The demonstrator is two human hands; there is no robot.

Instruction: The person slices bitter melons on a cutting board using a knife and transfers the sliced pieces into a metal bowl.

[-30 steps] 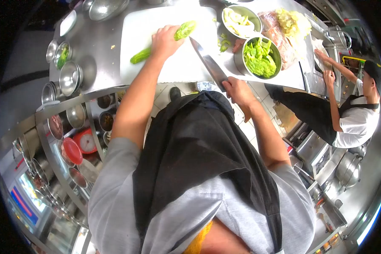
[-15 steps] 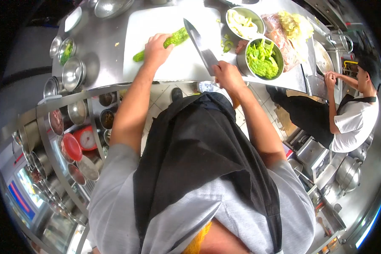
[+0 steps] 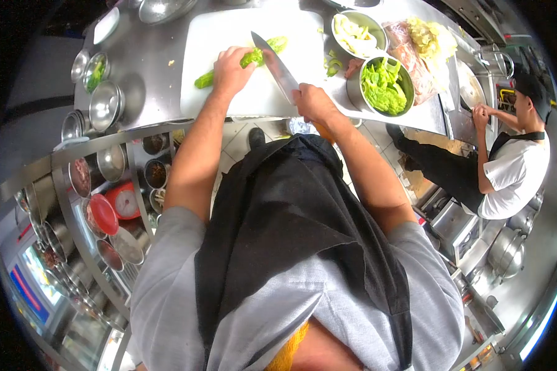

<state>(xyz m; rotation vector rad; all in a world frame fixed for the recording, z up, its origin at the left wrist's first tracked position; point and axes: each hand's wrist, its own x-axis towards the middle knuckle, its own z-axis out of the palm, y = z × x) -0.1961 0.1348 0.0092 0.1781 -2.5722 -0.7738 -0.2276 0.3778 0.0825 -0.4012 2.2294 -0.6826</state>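
My left hand (image 3: pixel 232 69) is closed round a long green vegetable (image 3: pixel 252 58) that lies slantwise on the white cutting board (image 3: pixel 198 37). Its ends stick out on both sides of the fingers. A large knife (image 3: pixel 274 64) is in my right hand (image 3: pixel 315 102), which grips it near the board's front edge. The blade points away from me and crosses over the vegetable, just right of my left fingers. Whether the edge has gone into the vegetable cannot be made out.
Right of the board stand a metal bowl of green leaves (image 3: pixel 385 88) and a bowl of pale pieces (image 3: pixel 355 32), beside a plastic bag (image 3: pixel 406 52). Metal bowls (image 3: pixel 105 106) stand at the left. A co-worker (image 3: pixel 515 154) is at the far right.
The knife and my right hand have moved left, bringing the blade over the vegetable. My left hand has shifted left on the vegetable since the earliest frame. The co-worker's hands have come together.
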